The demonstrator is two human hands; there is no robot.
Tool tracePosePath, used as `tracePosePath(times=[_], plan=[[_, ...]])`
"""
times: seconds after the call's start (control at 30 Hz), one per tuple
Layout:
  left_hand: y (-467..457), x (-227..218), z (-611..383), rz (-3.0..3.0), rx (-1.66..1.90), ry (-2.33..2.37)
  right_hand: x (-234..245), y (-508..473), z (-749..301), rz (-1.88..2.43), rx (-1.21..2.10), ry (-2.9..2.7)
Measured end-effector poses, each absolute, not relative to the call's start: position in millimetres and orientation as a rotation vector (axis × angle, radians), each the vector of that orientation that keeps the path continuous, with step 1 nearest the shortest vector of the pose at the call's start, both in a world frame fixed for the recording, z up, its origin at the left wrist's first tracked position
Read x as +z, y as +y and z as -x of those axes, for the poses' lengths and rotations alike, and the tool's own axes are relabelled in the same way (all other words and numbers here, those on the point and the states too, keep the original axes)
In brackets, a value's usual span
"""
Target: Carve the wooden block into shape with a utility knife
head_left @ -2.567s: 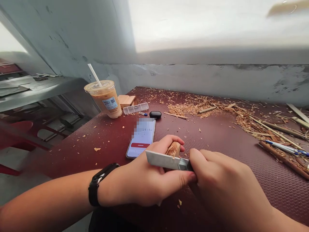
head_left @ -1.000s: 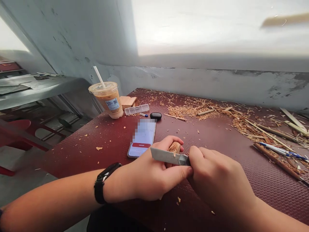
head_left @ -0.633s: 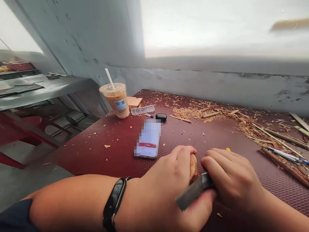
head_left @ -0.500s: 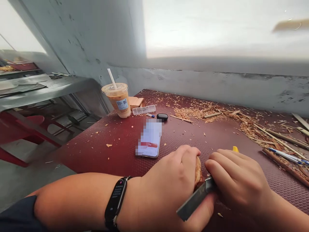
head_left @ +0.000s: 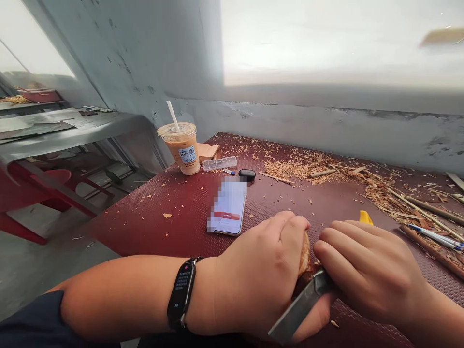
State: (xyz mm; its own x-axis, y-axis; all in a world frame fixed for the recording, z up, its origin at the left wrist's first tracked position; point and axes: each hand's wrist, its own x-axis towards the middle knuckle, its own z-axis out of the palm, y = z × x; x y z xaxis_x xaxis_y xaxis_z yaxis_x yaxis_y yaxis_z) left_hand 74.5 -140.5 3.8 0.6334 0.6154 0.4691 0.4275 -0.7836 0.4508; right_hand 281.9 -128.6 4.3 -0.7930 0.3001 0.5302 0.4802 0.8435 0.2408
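My left hand (head_left: pixel 259 268), with a black band on its wrist, is closed around a brown piece of wood (head_left: pixel 305 256). Pale cut wood shows at its upper end; the rest is hidden by the fingers. Close on the right, my right hand (head_left: pixel 373 270) grips a utility knife (head_left: pixel 299 307). Its flat grey blade slants down and left across the wood's near side and over my left thumb. A yellow end of the handle sticks out behind the right knuckles. Whether the edge touches the wood, I cannot tell.
On the dark red table (head_left: pixel 141 227) lie a phone (head_left: pixel 229 208), a black earbud case (head_left: pixel 247 175) and a clear plastic case (head_left: pixel 219 163). An iced drink (head_left: pixel 186 154) stands near a wooden block (head_left: pixel 209 152). Wood shavings (head_left: pixel 308 166), sticks and pens (head_left: pixel 435 237) spread along the right.
Both hands sit slightly farther right in view, with the wood and knife still held. The background has also shifted a little to the right. More of the yellow handle end shows.
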Motion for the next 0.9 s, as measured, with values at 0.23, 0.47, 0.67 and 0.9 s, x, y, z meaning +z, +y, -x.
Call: tracePosePath(times=[0.23,0.47,0.67,0.9], plan=[[-136.2,-11.6,-74.3,-2.695,1.033,0.803,5.8,-124.9,-283.8,0.525,-0.564,-2.563],[-130.7,-13.5,-76.3,-2.657,1.029,0.721,3.9,-121.4,-282.6,0.534,-0.561,-2.559],[-131.5,-17.6,-74.9,-2.67,1.093,0.681,10.6,-120.8,-280.4,0.532,-0.602,-2.563],[-132.8,-19.8,-75.6,-2.572,1.122,0.781,4.8,-121.0,-283.3,0.568,-0.586,-2.568]])
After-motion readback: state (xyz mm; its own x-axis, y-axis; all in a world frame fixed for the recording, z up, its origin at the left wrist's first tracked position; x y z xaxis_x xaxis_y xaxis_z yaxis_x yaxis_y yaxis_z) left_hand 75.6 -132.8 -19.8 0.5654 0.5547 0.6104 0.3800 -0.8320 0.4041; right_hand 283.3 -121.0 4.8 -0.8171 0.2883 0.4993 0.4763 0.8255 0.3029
